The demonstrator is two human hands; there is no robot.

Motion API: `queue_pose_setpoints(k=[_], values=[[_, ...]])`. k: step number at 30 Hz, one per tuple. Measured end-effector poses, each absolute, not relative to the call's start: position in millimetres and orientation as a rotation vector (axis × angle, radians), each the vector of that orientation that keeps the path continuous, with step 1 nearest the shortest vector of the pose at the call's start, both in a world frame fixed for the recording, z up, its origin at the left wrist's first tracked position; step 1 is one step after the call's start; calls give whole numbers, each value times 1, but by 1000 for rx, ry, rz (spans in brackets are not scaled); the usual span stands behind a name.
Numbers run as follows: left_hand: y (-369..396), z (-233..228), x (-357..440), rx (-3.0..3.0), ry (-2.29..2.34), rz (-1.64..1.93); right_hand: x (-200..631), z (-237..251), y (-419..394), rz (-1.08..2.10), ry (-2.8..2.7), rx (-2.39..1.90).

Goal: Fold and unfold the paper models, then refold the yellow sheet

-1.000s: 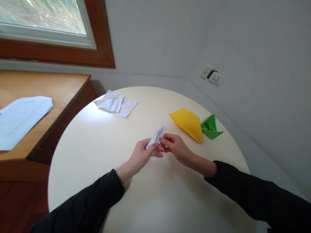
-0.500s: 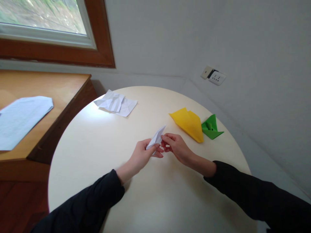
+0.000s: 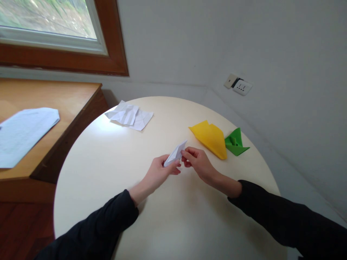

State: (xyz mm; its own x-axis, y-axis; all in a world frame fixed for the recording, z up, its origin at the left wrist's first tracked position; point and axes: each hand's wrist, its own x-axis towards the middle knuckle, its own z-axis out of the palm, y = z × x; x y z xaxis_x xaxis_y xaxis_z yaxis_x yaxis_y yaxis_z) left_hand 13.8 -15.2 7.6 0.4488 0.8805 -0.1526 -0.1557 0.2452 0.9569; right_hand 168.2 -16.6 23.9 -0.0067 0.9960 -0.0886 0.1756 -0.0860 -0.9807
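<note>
A small piece of folded white paper (image 3: 175, 153) is held above the table, its pointed tip angled up to the right. My left hand (image 3: 159, 169) grips its lower left end, thumb on the near face and fingers behind. My right hand (image 3: 197, 159) pinches the paper's right edge between thumb and index finger. To the right of my right hand lie a folded yellow paper (image 3: 210, 138) and a green folded paper boat (image 3: 235, 142), close beside each other.
The round cream table (image 3: 108, 173) carries creased white sheets (image 3: 142, 120) at its far left. A wooden desk (image 3: 73, 95) with pale blue papers (image 3: 24, 133) stands to the left. A wall socket (image 3: 242, 87) is behind the table.
The white paper and both hands have shifted very slightly up and to the right. The left fingers have drawn in a little beneath the paper. Both hands keep their hold.
</note>
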Motion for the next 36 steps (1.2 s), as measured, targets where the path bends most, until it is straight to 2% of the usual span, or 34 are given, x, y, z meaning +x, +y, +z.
queue_pose_setpoints(k=[8, 21, 36], values=[[-12, 3, 12, 1032, 754, 894, 167, 30, -19, 1074, -1429, -1395], [-12, 8, 13, 1054, 944, 1045, 163, 16, -24, 1292, -1365, -1252], [-16, 7, 16, 1213, 807, 1123, 155, 1, -23, 1242, -1145, -1187]])
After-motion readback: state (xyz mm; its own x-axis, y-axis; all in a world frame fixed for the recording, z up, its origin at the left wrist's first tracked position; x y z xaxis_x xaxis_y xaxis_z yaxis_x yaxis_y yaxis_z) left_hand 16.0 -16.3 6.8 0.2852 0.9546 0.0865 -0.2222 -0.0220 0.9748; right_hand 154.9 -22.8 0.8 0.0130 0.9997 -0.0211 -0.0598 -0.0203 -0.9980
